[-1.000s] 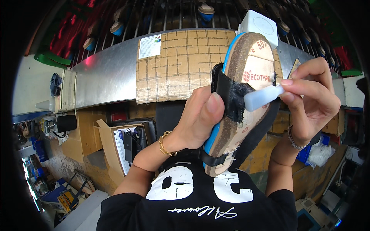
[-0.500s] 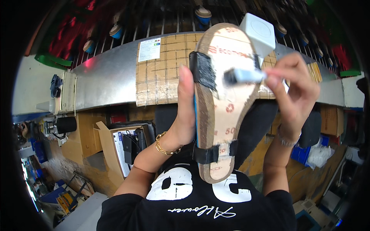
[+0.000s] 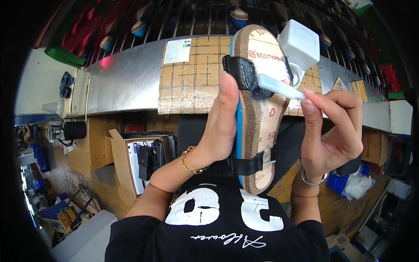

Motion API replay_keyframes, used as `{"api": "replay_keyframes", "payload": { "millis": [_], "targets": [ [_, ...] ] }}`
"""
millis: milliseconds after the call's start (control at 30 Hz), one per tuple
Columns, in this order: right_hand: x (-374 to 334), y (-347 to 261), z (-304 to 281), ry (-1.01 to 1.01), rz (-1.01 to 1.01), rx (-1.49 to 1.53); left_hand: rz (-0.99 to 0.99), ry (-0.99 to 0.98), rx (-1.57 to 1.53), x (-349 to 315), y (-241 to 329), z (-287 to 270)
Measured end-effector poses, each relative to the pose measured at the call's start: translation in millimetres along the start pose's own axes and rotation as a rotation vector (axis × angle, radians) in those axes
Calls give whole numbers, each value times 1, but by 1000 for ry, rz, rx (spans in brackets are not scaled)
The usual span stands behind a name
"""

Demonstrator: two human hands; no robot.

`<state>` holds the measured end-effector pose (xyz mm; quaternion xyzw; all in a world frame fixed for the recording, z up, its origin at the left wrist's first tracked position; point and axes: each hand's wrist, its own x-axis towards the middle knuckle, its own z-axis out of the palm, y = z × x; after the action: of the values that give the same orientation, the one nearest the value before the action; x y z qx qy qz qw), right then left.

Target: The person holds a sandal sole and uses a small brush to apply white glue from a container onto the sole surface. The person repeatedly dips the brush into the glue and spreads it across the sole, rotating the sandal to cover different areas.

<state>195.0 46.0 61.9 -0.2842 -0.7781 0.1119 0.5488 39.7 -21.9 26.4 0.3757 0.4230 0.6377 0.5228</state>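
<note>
Most fingers of the left hand, gripping a sandal, are hidden; right fingers pinch a brush.

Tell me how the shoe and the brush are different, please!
The shoe is big and wide, but the brush is small and thin. The shoe is brown, cream and blue with black straps, while the brush's handle is plain pale blue. The shoe stretches lengthwise away from the person's body; the brush slants across it. Both are being held: the shoe in the left hand, the brush in the right hand.
</note>
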Motion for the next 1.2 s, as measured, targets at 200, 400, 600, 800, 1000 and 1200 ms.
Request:
{"api": "replay_keyframes", "payload": {
  "millis": [200, 400, 600, 800, 1000, 1200],
  "targets": [
    [2, 2, 0, 9, -34, -6, 27, -68, 90, -2, 4, -4],
    [11, 25, -6, -150, -35, 233, -103, -86, -118, 0, 6, 1],
    [10, 28, -13, -280, -18, 263, -134, -77, -125, 2, 9, 2],
    [4, 23, -21, -333, 25, 239, -142, -83, -133, 8, 10, 2],
    [2, 18, -25, -389, 25, 190, -126, 28, -141, 7, 8, 2],
    [6, 10, -29, -460, 167, 218, -67, 7, -19, 6, 8, -4]
  ]
}}
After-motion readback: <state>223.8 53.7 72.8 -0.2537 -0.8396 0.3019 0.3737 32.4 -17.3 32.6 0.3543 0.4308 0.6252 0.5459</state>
